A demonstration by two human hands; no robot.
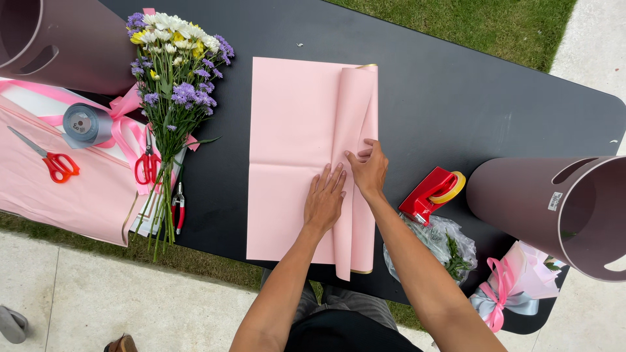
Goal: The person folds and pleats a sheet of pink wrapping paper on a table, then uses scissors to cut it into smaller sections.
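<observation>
The big pink rectangular sheet of wrapping paper lies flat in the middle of the black rounded surface, with its right edge curled over into a loose fold running from 12 to 6 o'clock. The left hand lies flat on the sheet, fingers spread and pressing down right beside that fold. The right hand sits just at 1 o'clock of it, fingers pinching the folded-over flap, so both hands are touching the paper and nearly touching each other.

Out at 3 o'clock from the hands there's a red tape dispenser with a yellow roll, and below it a crumpled clear plastic bag with green stems. Further toward 4 o'clock lies a pink-and-grey ribbon bow, next to a mauve cylindrical bucket lying on its side.

Over at 9 o'clock lies a bouquet of white, yellow and purple flowers, with red-handled scissors and small red pruners by the stems. Farther left are a grey ribbon spool and another pair of red scissors on more pink paper.
</observation>
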